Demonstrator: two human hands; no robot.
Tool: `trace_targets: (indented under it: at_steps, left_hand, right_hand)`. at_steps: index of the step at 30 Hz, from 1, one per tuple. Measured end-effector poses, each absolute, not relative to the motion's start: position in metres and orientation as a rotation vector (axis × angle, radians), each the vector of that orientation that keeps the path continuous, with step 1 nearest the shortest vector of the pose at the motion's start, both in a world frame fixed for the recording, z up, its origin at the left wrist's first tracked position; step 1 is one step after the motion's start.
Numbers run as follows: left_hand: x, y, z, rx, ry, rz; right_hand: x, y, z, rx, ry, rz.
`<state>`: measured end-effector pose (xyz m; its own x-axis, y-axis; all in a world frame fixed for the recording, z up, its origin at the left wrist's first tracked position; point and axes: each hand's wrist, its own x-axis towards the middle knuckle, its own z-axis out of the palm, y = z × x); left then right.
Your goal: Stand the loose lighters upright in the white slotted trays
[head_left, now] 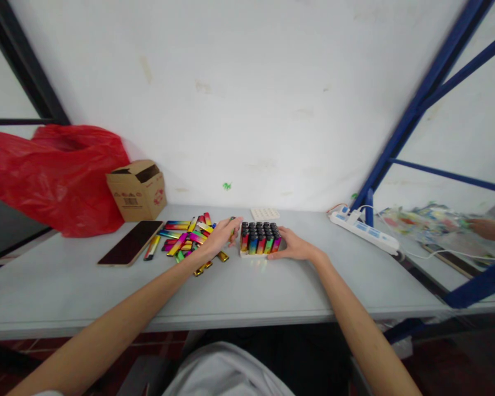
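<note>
Rows of lighters (260,236) with black tops and shiny rainbow bodies stand upright in a white tray (251,256). My right hand (293,245) grips the tray's right side, thumb at the front corner and fingers behind. At the tray's left edge is my left hand (223,234), its fingers closed around what looks like a lighter; only a small dark and greenish bit shows. Under and beside my left wrist lies a loose pile of metallic, multicoloured lighters (183,243), partly covered by the forearm.
A phone (130,243) lies left of the pile. Behind it stand a cardboard box (138,192) and a red plastic bag (66,176). A second white tray (264,213) rests near the wall. At right are a power strip (365,231), a blue frame (412,115) and another person's hand (490,230).
</note>
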<state>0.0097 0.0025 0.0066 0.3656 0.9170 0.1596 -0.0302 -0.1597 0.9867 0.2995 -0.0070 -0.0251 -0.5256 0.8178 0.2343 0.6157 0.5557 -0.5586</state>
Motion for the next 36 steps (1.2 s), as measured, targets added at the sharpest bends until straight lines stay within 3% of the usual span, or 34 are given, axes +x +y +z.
trace_targets:
  at_steps: [11, 18, 36]
  left_hand:
    - [0.007, -0.006, 0.017, 1.512, 0.8, 1.083]
    - [-0.002, -0.008, 0.037, 1.896, 0.908, 1.17]
    - [-0.011, -0.012, 0.037, 2.314, 0.776, 0.873]
  right_hand:
    - [0.3, -0.005, -0.026, -1.182, -2.33, 0.564]
    - [0.3, -0.005, -0.026, -1.173, -2.316, 0.556]
    - [0.3, -0.006, -0.026, -1.195, -2.317, 0.571]
